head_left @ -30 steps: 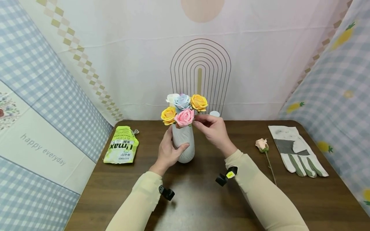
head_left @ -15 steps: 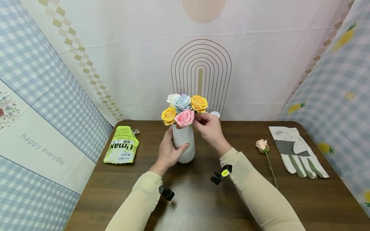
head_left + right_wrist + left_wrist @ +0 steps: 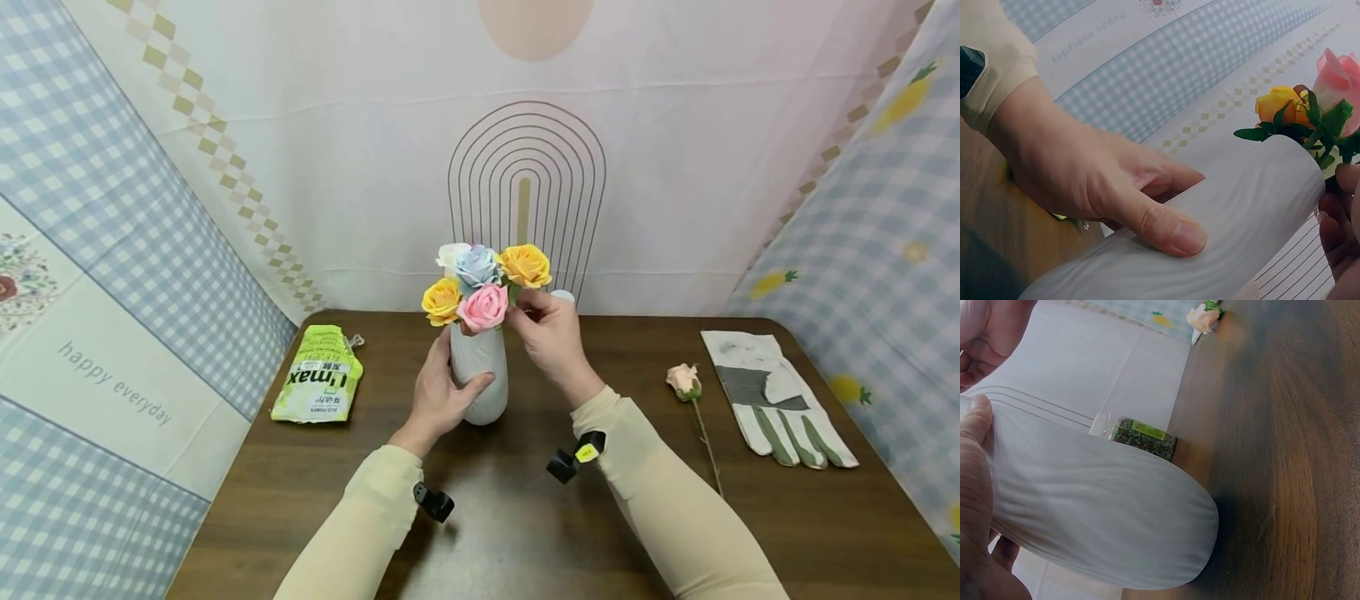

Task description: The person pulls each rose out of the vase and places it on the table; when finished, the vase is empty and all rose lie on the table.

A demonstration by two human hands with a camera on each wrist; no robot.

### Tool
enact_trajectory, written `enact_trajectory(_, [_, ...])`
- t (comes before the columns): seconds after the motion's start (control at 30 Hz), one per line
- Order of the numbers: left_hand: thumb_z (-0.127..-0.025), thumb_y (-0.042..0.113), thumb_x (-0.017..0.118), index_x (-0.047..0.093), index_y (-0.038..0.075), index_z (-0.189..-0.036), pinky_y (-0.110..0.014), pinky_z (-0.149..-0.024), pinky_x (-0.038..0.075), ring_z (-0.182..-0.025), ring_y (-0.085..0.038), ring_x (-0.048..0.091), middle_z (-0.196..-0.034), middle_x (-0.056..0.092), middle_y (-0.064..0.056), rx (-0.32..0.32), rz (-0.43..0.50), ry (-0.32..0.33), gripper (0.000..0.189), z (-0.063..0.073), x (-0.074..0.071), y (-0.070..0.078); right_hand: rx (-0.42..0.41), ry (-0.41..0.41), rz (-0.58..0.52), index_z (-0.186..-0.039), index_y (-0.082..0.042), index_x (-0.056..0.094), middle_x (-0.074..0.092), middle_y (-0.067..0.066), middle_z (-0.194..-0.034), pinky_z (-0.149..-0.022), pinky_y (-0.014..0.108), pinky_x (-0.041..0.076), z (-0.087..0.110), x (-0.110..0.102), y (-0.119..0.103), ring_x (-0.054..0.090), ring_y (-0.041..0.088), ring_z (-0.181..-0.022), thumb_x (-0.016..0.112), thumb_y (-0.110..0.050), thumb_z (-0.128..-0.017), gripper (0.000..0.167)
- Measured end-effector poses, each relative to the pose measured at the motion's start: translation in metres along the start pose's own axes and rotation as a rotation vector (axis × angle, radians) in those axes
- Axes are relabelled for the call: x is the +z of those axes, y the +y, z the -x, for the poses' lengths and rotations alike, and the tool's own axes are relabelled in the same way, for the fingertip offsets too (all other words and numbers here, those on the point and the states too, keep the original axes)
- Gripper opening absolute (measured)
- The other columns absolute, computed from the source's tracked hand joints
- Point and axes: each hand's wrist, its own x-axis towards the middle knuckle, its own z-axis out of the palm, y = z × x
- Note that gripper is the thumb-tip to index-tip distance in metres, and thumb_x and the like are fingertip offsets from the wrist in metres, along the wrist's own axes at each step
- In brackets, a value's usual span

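Note:
A white ribbed vase (image 3: 482,385) stands on the dark wooden table (image 3: 525,517). It holds a white, a blue, a yellow and a pink rose (image 3: 483,307), plus an orange rose (image 3: 527,265) on the right. My left hand (image 3: 448,377) grips the vase's body, thumb in front. My right hand (image 3: 525,310) pinches the stem just under the orange rose at the vase's mouth. The right wrist view shows the left hand (image 3: 1097,181) round the vase (image 3: 1229,231), the yellow rose (image 3: 1282,103) and my right fingertips (image 3: 1338,228) by green leaves. The left wrist view shows the vase (image 3: 1104,512) lying across the frame.
A peach rose (image 3: 682,379) with a long stem lies on the table at the right, beside a grey-and-white work glove (image 3: 776,400). A green packet (image 3: 318,385) lies at the left. A small white-capped container (image 3: 561,296) stands behind the vase. Cloth backdrops enclose the table.
My right hand has drawn in a little toward the vase's mouth under the orange rose, which leans slightly more to the right. The left hand stays on the vase.

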Motion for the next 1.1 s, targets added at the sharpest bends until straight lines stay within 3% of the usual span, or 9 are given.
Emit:
enact_trajectory(0.17, [-0.079,0.051,0.074,0.031,0.011,-0.148,-0.044,-0.097,0.046,-0.117,-0.023,0.052,-0.133,0.049,-0.009,0.002,0.005,-0.003,0.090,-0.001,0.000,0.001,-0.029,0.016,0.020,-0.081,0.011,0.067,0.053,0.007,-0.059,-0.046,0.020,0.035,-0.002,-0.001,-0.001,0.043,0.008,-0.055,0.064,0.008,-0.086,0.007])
enact_trajectory(0.43, [-0.077,0.044,0.078,0.032,0.011,-0.148,-0.045,-0.096,0.047,-0.116,-0.024,0.053,-0.132,0.050,-0.010,0.019,0.021,0.005,0.091,-0.001,0.000,-0.001,0.065,0.061,-0.213,-0.096,0.013,0.067,0.067,0.004,-0.076,-0.060,0.022,0.053,-0.007,0.001,0.021,0.058,0.014,-0.066,0.065,0.003,-0.088,0.012])
enact_trajectory(0.63, [-0.078,0.047,0.076,0.031,0.011,-0.148,-0.045,-0.096,0.047,-0.117,-0.024,0.052,-0.133,0.050,-0.010,0.012,0.019,0.001,0.091,-0.001,0.000,0.000,0.123,0.031,-0.353,-0.098,-0.003,0.064,0.062,0.000,-0.082,-0.063,0.023,0.051,-0.005,0.005,0.022,0.056,0.013,-0.070,0.059,0.002,-0.092,0.009])
enact_trajectory(0.87, [-0.077,0.042,0.078,0.030,0.009,-0.148,-0.046,-0.097,0.046,-0.119,-0.026,0.051,-0.133,0.049,-0.012,-0.020,-0.017,-0.013,0.092,0.001,0.001,0.001,0.146,0.032,-0.390,-0.096,-0.011,0.067,0.064,-0.001,-0.082,-0.064,0.021,0.051,-0.002,0.009,0.022,0.056,0.011,-0.071,0.056,0.004,-0.093,0.019])
enact_trajectory(1.1, [-0.078,0.046,0.076,0.030,0.008,-0.148,-0.045,-0.097,0.046,-0.118,-0.026,0.052,-0.133,0.049,-0.012,-0.014,-0.018,-0.004,0.092,0.001,0.001,-0.001,0.139,0.018,-0.420,-0.086,0.002,0.064,0.064,-0.001,-0.077,-0.072,0.025,0.056,-0.003,0.007,0.028,0.061,0.010,-0.076,0.066,-0.001,-0.089,0.004])
